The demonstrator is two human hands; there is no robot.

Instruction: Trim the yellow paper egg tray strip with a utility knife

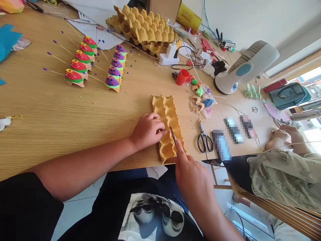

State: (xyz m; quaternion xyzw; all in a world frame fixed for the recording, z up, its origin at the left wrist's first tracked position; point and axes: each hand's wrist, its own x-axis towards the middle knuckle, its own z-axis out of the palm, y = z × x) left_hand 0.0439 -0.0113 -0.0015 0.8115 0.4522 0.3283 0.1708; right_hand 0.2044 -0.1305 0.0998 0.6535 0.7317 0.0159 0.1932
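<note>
A yellow pulp egg carton strip (172, 112), two cups wide, lies on the wooden table near its front edge. My left hand (149, 131) is on the carton's left side, its curled fingers gripping the ridge between cups. In my right hand (192, 174) is a slim knife (173, 134), the index finger stretched along its back. The blade points away from me and touches or hovers just over the middle ridge; which one I cannot tell. Black-handled scissors (205, 139) lie to the right of the carton.
Painted egg-cup figures, red-green (74, 76) and purple (112, 80), stand at the left. Stacked egg trays (147, 28) are at the back. A white fan (240, 72), a red cup (182, 77) and phones (222, 145) sit rightward. Another person's hands (288, 137) rest at far right.
</note>
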